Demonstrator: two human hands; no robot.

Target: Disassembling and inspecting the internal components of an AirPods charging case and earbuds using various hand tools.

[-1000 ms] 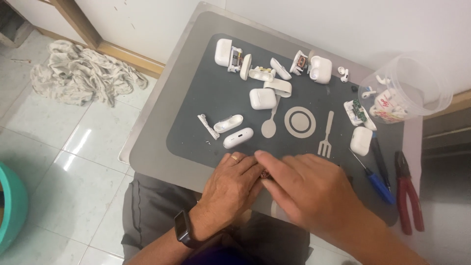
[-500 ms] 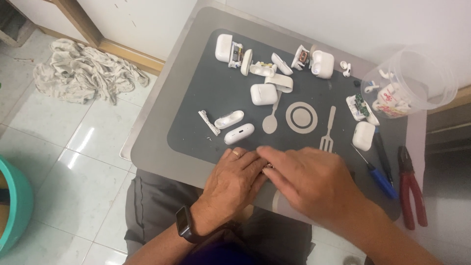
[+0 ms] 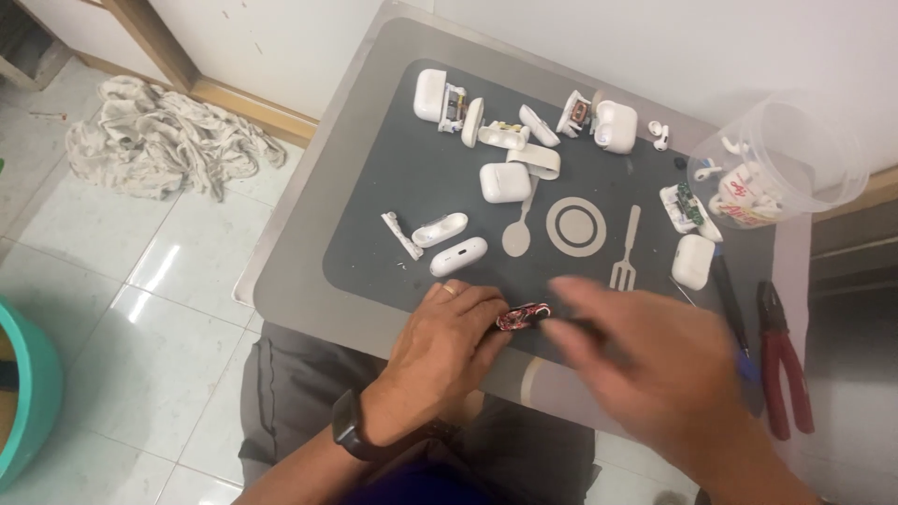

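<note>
Left hand (image 3: 447, 348) curled down on the near edge of the dark mat (image 3: 393, 215), fingertips pinching a small reddish part (image 3: 520, 318). Part sticking out rightward from those fingers, long axis roughly left-right, pointing at the right hand (image 3: 655, 360). Right hand just beside it (blurred, looks loosely spread, grip impossible to call). Left clearly nearer. White earbud cases (image 3: 458, 255) well beyond.
</note>
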